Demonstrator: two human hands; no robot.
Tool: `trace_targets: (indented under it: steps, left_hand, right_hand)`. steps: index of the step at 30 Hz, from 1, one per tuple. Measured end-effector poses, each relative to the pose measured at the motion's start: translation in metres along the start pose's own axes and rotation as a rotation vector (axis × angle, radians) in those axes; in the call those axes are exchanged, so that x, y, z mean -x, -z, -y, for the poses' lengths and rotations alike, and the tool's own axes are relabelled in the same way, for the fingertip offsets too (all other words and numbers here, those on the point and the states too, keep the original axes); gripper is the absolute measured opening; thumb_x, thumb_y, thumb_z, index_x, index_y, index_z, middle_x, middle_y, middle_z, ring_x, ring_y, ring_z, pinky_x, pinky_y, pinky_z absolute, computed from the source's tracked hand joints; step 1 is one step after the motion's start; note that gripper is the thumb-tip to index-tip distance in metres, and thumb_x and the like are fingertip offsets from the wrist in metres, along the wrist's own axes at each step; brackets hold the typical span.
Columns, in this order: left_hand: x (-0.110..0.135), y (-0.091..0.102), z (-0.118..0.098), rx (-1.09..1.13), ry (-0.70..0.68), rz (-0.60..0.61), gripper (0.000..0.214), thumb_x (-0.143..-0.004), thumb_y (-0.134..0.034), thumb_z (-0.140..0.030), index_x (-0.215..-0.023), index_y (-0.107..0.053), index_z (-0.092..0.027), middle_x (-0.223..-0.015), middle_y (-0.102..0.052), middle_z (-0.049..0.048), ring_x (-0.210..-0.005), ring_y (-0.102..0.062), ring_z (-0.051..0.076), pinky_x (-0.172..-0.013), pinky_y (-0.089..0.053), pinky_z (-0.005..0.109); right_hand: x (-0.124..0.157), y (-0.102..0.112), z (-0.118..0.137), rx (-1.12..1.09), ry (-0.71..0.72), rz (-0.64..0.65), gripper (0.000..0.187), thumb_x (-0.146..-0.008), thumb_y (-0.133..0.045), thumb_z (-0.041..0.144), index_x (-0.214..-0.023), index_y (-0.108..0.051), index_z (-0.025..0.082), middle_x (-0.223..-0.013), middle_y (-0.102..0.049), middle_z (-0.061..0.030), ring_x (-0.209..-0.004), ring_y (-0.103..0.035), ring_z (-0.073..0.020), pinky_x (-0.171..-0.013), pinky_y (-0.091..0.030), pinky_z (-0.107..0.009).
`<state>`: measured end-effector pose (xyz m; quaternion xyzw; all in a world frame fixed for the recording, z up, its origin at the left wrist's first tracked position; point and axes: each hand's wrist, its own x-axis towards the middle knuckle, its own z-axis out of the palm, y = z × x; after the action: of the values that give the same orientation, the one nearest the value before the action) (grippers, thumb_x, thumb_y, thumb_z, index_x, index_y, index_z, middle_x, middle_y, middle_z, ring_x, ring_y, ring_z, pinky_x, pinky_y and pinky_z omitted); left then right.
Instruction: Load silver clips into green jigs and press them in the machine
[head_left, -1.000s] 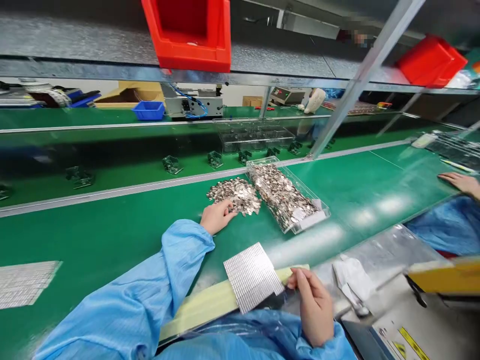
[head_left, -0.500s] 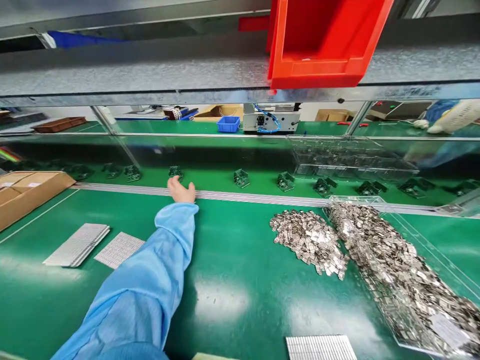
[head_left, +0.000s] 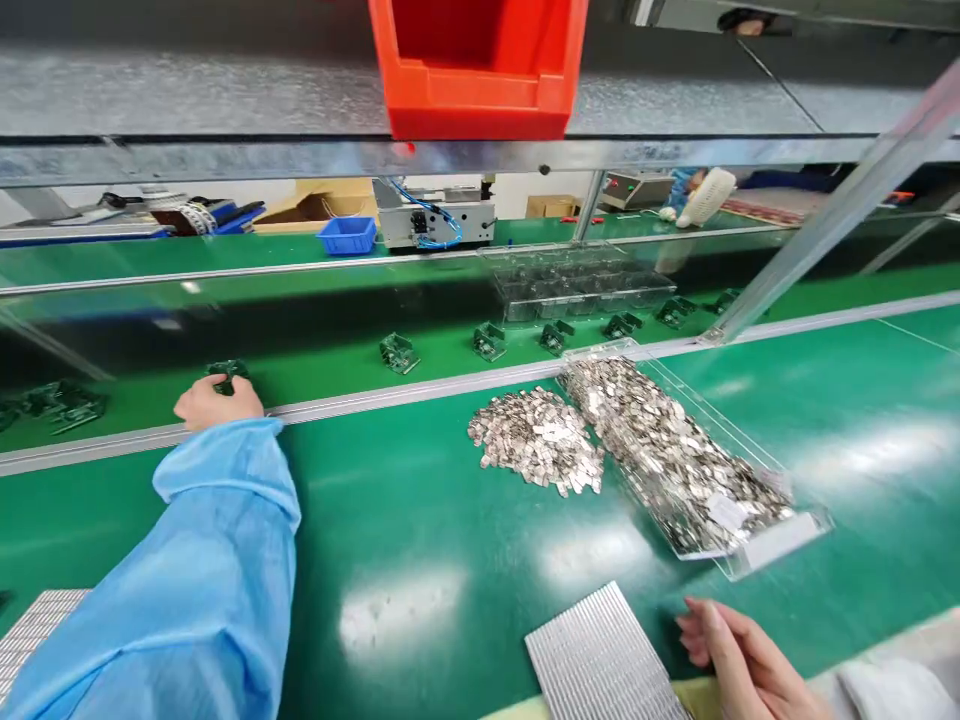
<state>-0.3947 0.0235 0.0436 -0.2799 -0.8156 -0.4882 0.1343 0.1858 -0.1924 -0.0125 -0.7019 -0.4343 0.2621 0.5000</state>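
Note:
My left hand (head_left: pixel 217 402), in a blue sleeve, reaches to the back strip at the left. Its fingers and thumb close around a small green circuit board assembly (head_left: pixel 227 368), which they partly cover. At the lower right, my right hand (head_left: pixel 750 660) rests near the front edge with its fingers curled together. Whether it holds anything small is hidden. Just left of it lies a ridged silver sheet (head_left: pixel 600 650). A heap of small metal pieces (head_left: pixel 536 440) lies on the green table, beside a clear tray (head_left: pixel 784 538) full of the same pieces.
More green board assemblies (head_left: pixel 399 352) stand along the strip behind a metal rail (head_left: pixel 450 387). A clear compartment tray (head_left: pixel 577 290) sits behind them. Overhead hangs a red bin (head_left: pixel 480 105) on a metal shelf. A slanted post (head_left: pixel 840 210) rises at the right.
The view has swung to the right. My left hand has closed around the board assembly it was reaching toward. My right hand has come into view at the lower right.

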Motion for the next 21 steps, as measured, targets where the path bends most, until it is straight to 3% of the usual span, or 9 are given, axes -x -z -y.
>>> trace_targets:
  steps: [2, 5, 9, 12, 16, 19, 21]
  left_hand:
    - [0.016, 0.003, -0.003, -0.016, -0.057, 0.029, 0.041, -0.076, -0.06, -0.034, -0.101, -0.064, -0.002, -0.094, -0.057, 0.0137, -0.109, -0.048, 0.036, -0.095, -0.034, 0.059]
    - [0.068, 0.013, -0.009, 0.025, -0.254, 0.112, 0.04, -0.075, -0.063, -0.036, -0.1, -0.067, -0.006, -0.091, -0.062, 0.011, -0.106, -0.054, 0.03, -0.101, -0.036, 0.048]
    - [0.155, 0.051, -0.02, 0.174, -0.594, 0.216, 0.035, -0.074, -0.068, -0.042, -0.093, -0.071, -0.013, -0.087, -0.069, 0.0084, -0.1, -0.063, 0.026, -0.095, -0.046, 0.041]
    - [0.201, 0.081, -0.027, 0.149, -0.751, 0.26, 0.031, -0.073, -0.07, -0.04, -0.092, -0.071, -0.016, -0.09, -0.071, 0.0089, -0.1, -0.065, 0.026, -0.093, -0.049, 0.039]
    - [0.23, 0.105, -0.035, 0.005, -0.822, 0.327, 0.044, -0.07, -0.068, -0.052, -0.095, -0.066, -0.015, -0.091, -0.071, 0.0125, -0.093, -0.066, 0.032, -0.086, -0.052, 0.046]
    - [0.24, 0.115, -0.045, -0.031, -0.764, 0.5, 0.051, -0.07, -0.066, -0.058, -0.101, -0.061, -0.018, -0.089, -0.068, 0.0098, -0.091, -0.064, 0.033, -0.084, -0.053, 0.049]
    - [0.242, 0.119, -0.051, 0.014, -0.729, 0.613, 0.059, -0.069, -0.068, -0.059, -0.112, -0.056, -0.02, -0.098, -0.064, 0.0106, -0.098, -0.062, 0.034, -0.087, -0.052, 0.05]
  right_hand:
    - [0.007, -0.007, 0.016, -0.019, 0.019, -0.064, 0.036, -0.08, -0.065, 0.055, -0.086, -0.072, 0.019, -0.068, -0.07, -0.0052, -0.059, -0.063, -0.0169, -0.056, -0.056, -0.024]
    - [0.011, -0.015, 0.032, -0.074, 0.072, -0.072, 0.034, -0.082, -0.064, 0.052, -0.08, -0.07, 0.019, -0.062, -0.067, -0.0042, -0.053, -0.061, -0.016, -0.05, -0.053, -0.025]
    - [0.022, -0.008, 0.031, -0.131, 0.131, -0.061, 0.03, -0.087, -0.06, 0.045, -0.081, -0.069, 0.018, -0.062, -0.066, -0.0028, -0.052, -0.059, -0.0145, -0.05, -0.051, -0.025]
    - [0.05, 0.007, 0.022, -0.127, 0.111, -0.045, 0.028, -0.09, -0.058, 0.041, -0.077, -0.067, 0.018, -0.057, -0.061, -0.0001, -0.049, -0.055, -0.0127, -0.048, -0.047, -0.023]
    - [0.097, 0.014, 0.005, -0.142, -0.042, 0.023, 0.036, -0.091, -0.056, 0.043, -0.067, -0.061, 0.018, -0.049, -0.055, 0.0012, -0.044, -0.05, -0.0115, -0.044, -0.042, -0.023]
    - [0.119, 0.006, -0.005, -0.258, -0.183, 0.137, 0.039, -0.091, -0.054, 0.05, -0.074, -0.064, 0.017, -0.054, -0.058, -0.001, -0.043, -0.051, -0.0125, -0.043, -0.043, -0.024]
    - [0.121, 0.003, -0.006, -0.309, -0.213, 0.165, 0.04, -0.091, -0.053, 0.053, -0.079, -0.065, 0.016, -0.058, -0.06, -0.0021, -0.045, -0.052, -0.0131, -0.045, -0.044, -0.025]
